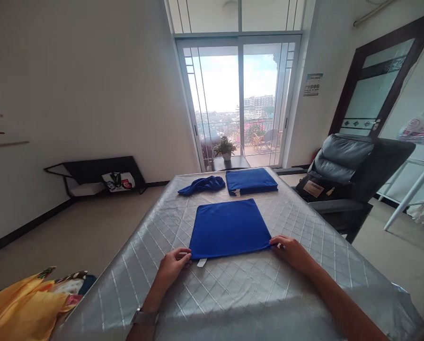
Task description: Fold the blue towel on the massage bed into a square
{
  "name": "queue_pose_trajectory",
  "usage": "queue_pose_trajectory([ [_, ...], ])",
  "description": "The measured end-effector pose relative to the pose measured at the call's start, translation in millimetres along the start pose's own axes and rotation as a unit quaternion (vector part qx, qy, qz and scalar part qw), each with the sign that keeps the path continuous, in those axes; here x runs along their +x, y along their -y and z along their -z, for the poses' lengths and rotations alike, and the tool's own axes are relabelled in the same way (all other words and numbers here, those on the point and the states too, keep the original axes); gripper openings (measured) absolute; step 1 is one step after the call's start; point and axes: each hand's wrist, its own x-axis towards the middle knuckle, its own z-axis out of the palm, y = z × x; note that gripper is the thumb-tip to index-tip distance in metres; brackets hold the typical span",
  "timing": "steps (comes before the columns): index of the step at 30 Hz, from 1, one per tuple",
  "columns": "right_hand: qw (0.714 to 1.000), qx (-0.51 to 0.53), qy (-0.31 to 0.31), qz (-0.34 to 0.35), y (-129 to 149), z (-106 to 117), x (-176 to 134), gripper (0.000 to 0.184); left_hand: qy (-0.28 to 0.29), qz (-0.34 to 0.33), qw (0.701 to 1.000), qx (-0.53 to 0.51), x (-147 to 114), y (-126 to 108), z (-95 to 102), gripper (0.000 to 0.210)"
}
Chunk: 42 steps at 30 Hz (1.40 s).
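Observation:
A flat blue cloth cover (229, 228), roughly square, lies on the silver quilted table cover (240, 289). My left hand (172, 267) pinches its near left corner, beside a small white tag (202, 262). At the near right corner, my right hand (288, 251) has the fabric between thumb and fingers. Behind it to the right sits a neat stack of folded blue cloths (251, 181), with a white label at its front edge. A crumpled blue cloth (202, 185) lies to the left of that stack.
A black leather armchair (347, 161) with a dark bag (316, 188) on it stands to the right. Yellow fabric (27, 308) is heaped at the lower left. A potted plant (226, 148) stands beyond the table's far edge, before glass sliding doors (240, 102).

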Motion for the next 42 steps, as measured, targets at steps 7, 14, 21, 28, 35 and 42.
queue_pose_trajectory([
  [7,1.0,-0.026,-0.001,0.013,12.5,3.3,-5.6,0.022,0.011,0.007,1.0,0.005,-7.0,-0.1,7.3,0.06],
  [14,0.997,-0.069,0.018,0.025,23.0,5.7,-18.5,0.022,0.023,-0.005,0.998,0.057,-20.6,0.5,11.0,0.054],
  [21,0.988,-0.153,0.019,0.01,40.8,8.2,-4.4,0.04,0.002,-0.026,0.991,0.133,-31.8,-5.3,6.2,0.043],
  [28,0.979,-0.201,-0.006,-0.035,50.7,-26.3,45.4,0.052,-0.024,-0.048,0.982,0.182,-35.8,-7.9,0.1,0.042],
  [35,0.964,-0.232,0.059,-0.116,24.6,-58.5,49.3,0.069,-0.039,-0.056,0.963,0.261,-42.7,-5.9,-1.6,0.027],
  [42,0.968,-0.238,0.041,-0.071,21.5,-63.3,47.6,0.067,-0.09,-0.137,0.901,0.401,-39.0,-18.1,-26.2,0.029],
])
